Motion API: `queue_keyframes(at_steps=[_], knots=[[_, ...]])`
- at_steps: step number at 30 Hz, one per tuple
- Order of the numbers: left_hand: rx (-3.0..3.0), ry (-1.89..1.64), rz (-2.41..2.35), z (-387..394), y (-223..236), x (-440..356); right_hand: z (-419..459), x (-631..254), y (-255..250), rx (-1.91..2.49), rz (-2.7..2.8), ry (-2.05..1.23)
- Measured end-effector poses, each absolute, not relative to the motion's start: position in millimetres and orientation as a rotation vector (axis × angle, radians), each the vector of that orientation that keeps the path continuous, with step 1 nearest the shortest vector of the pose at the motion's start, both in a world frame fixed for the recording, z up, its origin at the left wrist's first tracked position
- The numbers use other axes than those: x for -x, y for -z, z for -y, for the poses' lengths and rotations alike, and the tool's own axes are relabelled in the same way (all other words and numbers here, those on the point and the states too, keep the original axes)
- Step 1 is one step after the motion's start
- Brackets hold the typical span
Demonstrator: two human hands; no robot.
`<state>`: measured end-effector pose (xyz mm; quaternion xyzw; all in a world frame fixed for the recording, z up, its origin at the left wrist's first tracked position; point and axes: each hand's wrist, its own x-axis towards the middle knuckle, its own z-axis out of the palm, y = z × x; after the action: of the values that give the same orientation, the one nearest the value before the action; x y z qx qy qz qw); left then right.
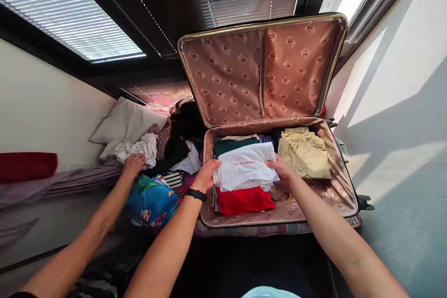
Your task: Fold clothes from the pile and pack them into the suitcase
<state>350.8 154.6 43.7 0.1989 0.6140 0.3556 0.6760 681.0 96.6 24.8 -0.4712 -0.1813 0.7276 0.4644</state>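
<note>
White Folded Shirt Held Over Open Suitcase

Left hand (206,176) and right hand (281,170) grip opposite sides of a white shirt (244,165) above the left part of the suitcase (279,200). Red garment (246,201) and khaki clothing (303,153) lie inside it; left of it, another person's hand (134,164) touches crumpled pale fabric (148,149).

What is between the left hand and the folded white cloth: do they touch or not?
Touching. The head view shows it: the fingers of the left hand grip the left edge of the folded white cloth.
</note>
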Motion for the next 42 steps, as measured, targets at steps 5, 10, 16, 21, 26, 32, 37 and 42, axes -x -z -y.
queue_keyframes(at_steps=[5, 10, 16, 21, 26, 32, 37, 42], knots=[[-1.098, -0.782, -1.911, -218, -6, -356, -169, -647, 46, 1.500, 0.790, -1.569], [-1.313, -0.303, -2.023, -212, 45, -366, -189, -640, 96, 1.737, 0.956, -1.452], [-1.717, -0.308, -2.066, -195, 45, -369, -182, -635, 74, 1.997, 1.305, -1.090], [-2.183, -0.063, -1.853, -173, 50, -381, -173, -594, 60, 1.872, 2.123, -0.415], [-2.134, 0.165, -1.791, -158, 83, -383, -161, -578, 96, 1.835, 2.433, -0.343], [-2.091, 0.317, -1.757, -171, 93, -393, -165, -582, 125, 1.905, 2.515, -0.307], [-2.133, 0.150, -1.659, -167, 29, -383, -166, -581, 119, 1.963, 2.581, -0.248], [-2.119, -0.579, -1.687, -161, -25, -293, -145, -582, 120, 1.969, 2.581, -0.216]])
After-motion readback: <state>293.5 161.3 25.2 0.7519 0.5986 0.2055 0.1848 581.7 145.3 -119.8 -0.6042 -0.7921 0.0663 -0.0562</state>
